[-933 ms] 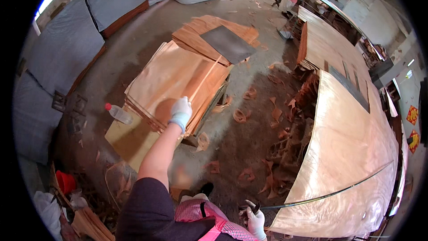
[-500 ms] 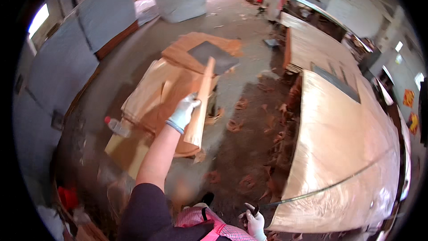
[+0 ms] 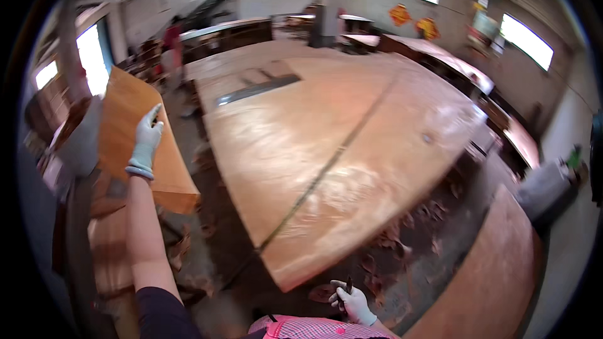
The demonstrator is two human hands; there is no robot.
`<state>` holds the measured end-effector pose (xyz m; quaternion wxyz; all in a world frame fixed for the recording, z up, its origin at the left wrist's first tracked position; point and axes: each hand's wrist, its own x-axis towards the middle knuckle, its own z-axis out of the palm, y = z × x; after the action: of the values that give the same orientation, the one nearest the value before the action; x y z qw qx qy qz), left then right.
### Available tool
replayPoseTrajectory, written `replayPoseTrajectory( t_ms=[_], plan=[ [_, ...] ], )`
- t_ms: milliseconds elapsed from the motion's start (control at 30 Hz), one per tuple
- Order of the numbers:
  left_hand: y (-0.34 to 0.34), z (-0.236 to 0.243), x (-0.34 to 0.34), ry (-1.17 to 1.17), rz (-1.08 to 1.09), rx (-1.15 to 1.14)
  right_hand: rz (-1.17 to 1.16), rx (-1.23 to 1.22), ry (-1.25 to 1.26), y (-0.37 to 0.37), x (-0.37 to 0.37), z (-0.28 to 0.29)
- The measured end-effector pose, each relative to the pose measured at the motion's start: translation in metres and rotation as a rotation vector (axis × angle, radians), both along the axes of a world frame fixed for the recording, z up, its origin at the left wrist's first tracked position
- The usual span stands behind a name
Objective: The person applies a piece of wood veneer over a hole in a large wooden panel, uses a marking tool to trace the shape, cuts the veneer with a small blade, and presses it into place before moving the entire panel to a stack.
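My left hand (image 3: 149,133), in a white glove, grips a thin orange wood veneer sheet (image 3: 124,144), raised on edge at the left. My right hand (image 3: 352,303), also gloved, is low in front of me, closed on a dark slim tool (image 3: 345,290), possibly a blade. Before me lies a broad pale veneer surface (image 3: 301,144) with a long thin dark rod (image 3: 330,163) across it diagonally and a grey metal plate (image 3: 257,88) with slots beside it near the far left corner.
Veneer scraps (image 3: 396,245) litter the floor. A curved wood sheet (image 3: 483,276) is at lower right, with a grey bundle (image 3: 545,193) beyond. Benches (image 3: 440,56) line the back, a pillar (image 3: 323,12) stands behind the table, and another person (image 3: 171,41) is at back left.
My view has swung right toward the broad table. My left hand has lifted a sheet from the stack and brought it upright at the left. My right hand stays low with the dark tool.
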<state>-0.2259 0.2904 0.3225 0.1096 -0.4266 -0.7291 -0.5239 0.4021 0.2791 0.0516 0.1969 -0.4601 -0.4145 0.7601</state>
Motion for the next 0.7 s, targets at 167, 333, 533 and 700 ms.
replayPoseTrajectory(
  t_ms=[167, 333, 533, 700],
  plan=[
    [0.215, -0.006, 0.19, 0.587, -0.056, -0.394, -0.331, 0.011, -0.069, 0.024, 0.18, -0.007],
    [0.345, -0.059, 0.351, 0.631, -0.179, -0.655, -0.791, -0.113, -0.15, 0.018, 0.28, -0.03],
    [0.449, -0.146, 0.481, 0.606, -0.242, -0.626, -0.827, -0.174, -0.155, 0.059, 0.346, -0.061],
    [0.549, -0.211, 0.536, 0.558, -0.24, -0.663, -0.887, -0.131, -0.16, 0.181, 0.385, -0.059]
  ],
)
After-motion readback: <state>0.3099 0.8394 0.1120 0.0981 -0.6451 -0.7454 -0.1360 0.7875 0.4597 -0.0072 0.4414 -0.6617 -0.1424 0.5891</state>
